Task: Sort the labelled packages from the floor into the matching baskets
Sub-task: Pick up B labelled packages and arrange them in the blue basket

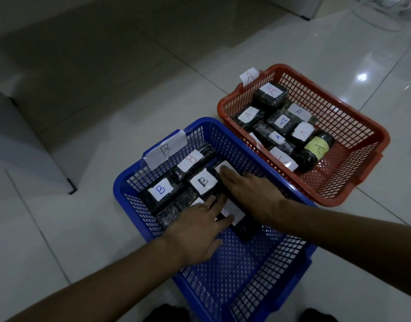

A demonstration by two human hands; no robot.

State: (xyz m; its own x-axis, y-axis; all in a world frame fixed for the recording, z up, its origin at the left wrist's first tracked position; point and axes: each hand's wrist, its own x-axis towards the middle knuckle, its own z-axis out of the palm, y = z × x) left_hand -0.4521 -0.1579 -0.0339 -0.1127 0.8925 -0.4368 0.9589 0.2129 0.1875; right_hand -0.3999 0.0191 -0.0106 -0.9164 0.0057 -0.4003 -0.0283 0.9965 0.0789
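Fingers (pixel 213 203) flat on packages (pixel 232 212), blue basket (pixel 246 263)

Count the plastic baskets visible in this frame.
2: the blue basket, tagged B, nearest the camera with both hands inside, and the red basket, tagged A, beyond it to the right, touching.

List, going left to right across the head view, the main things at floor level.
Grey cabinet corner → blue plastic mesh basket tagged B, with both hands inside → red plastic mesh basket tagged A, holding black wrapped packages.
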